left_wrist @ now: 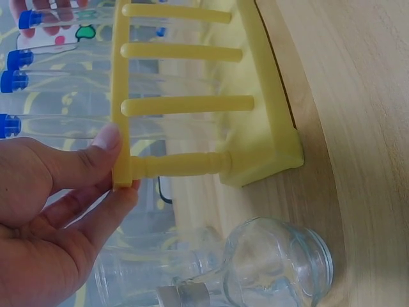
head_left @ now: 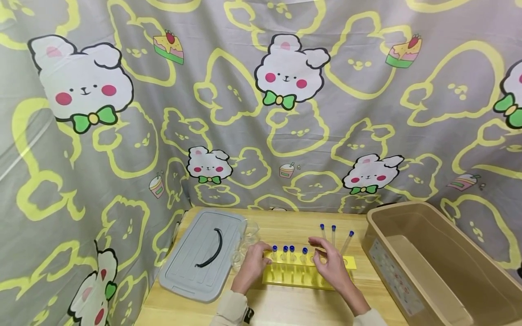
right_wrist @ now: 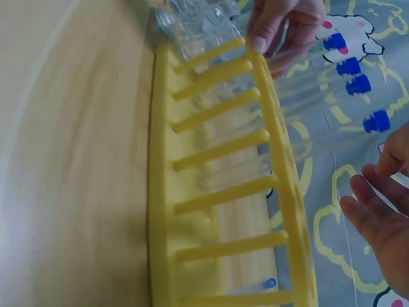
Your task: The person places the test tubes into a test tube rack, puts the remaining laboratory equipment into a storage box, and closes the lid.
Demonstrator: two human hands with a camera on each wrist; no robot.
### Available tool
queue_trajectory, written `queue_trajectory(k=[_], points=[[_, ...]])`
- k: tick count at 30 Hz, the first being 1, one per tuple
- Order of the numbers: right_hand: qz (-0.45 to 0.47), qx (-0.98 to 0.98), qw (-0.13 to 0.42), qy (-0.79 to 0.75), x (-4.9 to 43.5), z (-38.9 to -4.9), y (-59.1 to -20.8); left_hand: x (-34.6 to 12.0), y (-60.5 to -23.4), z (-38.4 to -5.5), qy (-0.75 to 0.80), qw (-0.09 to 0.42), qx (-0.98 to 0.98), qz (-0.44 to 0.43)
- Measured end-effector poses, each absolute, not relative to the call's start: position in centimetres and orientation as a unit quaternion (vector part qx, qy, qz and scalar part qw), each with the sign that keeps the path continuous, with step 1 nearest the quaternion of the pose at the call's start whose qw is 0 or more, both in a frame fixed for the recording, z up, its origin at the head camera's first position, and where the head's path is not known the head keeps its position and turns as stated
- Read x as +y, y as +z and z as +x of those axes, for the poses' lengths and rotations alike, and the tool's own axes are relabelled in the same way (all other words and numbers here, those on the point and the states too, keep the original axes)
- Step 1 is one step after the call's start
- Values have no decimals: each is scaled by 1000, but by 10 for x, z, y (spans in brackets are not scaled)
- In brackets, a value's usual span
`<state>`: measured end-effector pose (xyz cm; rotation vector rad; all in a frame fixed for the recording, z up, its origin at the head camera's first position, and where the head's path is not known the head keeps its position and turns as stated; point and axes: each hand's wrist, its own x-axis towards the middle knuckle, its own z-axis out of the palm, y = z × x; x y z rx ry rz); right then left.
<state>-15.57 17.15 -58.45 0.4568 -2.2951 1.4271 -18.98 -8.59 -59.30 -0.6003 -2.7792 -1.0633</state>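
A yellow test tube rack (head_left: 299, 281) stands upright on the table. Its left end is held by my left hand (head_left: 253, 264), the thumb (left_wrist: 107, 142) on top of the upper bar and fingers beneath it. Several clear test tubes with blue caps (head_left: 292, 249) stand in the left part of the rack. Over the right part hovers my right hand (head_left: 331, 266), its fingers loosely bent, with nothing seen between thumb and fingertips. The right wrist view shows this hand (right_wrist: 386, 220) apart from the nearest capped tube (right_wrist: 377, 121).
Three blue-capped tubes (head_left: 333, 233) lie behind the rack. Clear glassware, including a flask (left_wrist: 275, 262), stands left of it. A grey lid (head_left: 191, 258) with a black handle lies farther left. A deep brown bin (head_left: 381, 258) occupies the right side. Patterned cloth (head_left: 244, 136) hangs behind the table.
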Motion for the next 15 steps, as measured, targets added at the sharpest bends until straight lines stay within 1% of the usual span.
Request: queue_trajectory(k=[6,15], points=[[150,-834,203,491,183,-172,-582,-85,-592,-189,-348,70,-912,-205],[116,-855,199,464,193,-204,-580,-85,-590,-189,-352,61,-913,-196]])
